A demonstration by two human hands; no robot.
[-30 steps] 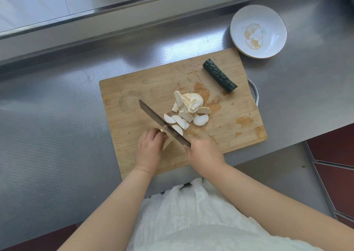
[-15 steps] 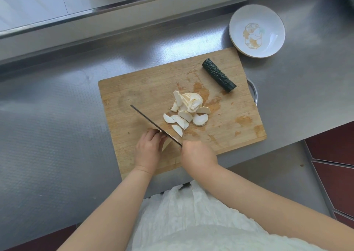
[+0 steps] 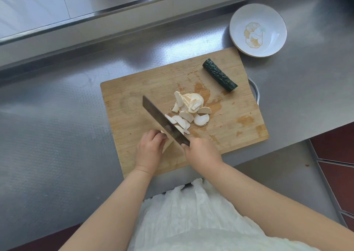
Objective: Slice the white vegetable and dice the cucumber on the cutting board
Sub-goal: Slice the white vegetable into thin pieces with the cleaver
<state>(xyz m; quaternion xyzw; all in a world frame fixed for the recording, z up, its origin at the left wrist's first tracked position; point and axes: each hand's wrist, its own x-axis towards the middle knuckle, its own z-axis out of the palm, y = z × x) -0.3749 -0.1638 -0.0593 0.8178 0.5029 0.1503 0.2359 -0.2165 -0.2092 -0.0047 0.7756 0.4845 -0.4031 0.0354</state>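
on the cutting board (image 3: pixel 134 90) the right hand (image 3: pixel 202 155) has its fingers wrapped round the knife (image 3: pixel 164 123), blade tilted against the white slices (image 3: pixel 188 112). the left hand (image 3: pixel 150 148) curls its fingers on the uncut white piece (image 3: pixel 166 145) beside the blade. the cucumber (image 3: pixel 219 75) lies whole at the board's far right corner, near a white bowl (image 3: pixel 272 17) on the steel desk (image 3: pixel 57 136).

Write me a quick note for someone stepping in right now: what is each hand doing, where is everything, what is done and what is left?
Left hand: fingers curled over the uncut end of the white vegetable, near the front of the cutting board.
Right hand: grips the knife, blade angled across the board beside the left fingertips.
Done: a pile of white slices lies mid-board.
Left: finish the last white piece; the cucumber lies whole at the board's far right, not yet diced.
The plate stands beyond the board, with nothing on it.
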